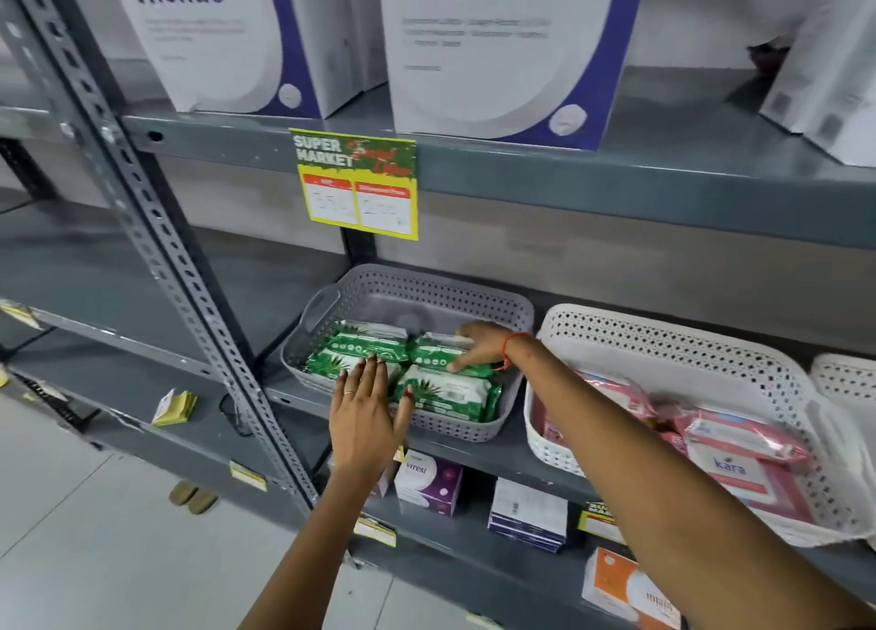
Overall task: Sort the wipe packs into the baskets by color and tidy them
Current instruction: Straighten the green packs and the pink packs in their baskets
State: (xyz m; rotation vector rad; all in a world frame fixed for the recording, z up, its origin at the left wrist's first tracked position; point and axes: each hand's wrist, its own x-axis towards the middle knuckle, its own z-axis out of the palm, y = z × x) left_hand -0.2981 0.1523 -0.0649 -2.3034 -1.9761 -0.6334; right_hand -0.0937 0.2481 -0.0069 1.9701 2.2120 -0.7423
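Green wipe packs [407, 369], frame centre: probably soft, light, slippery film; grip long edges. Left hand [367, 406] flat, fingers together; right hand [479, 345] pressing, fingers loosely spread.

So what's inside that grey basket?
The grey basket holds green wipe packs, at least four, lying flat. The left hand and right hand rest on them, hiding parts. Whether more packs lie beneath cannot be seen.
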